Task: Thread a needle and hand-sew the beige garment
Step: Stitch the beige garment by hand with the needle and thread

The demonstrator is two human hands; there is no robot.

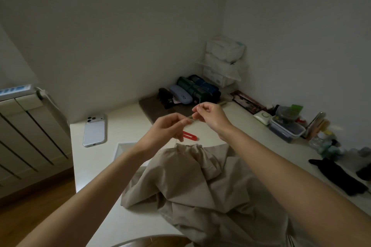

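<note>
Beige garment lies bunched on white tabletop. Both hands are up above it, close together. Left hand: fingers pinch thread, which runs down to garment. Right hand: fingers pinch thin item, needle or thread, can't tell. Red clip just beyond garment; phone further left.

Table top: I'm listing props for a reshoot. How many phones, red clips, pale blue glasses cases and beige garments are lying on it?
Phone: 1
Red clip: 1
Pale blue glasses case: 1
Beige garment: 1
Total: 4
</note>
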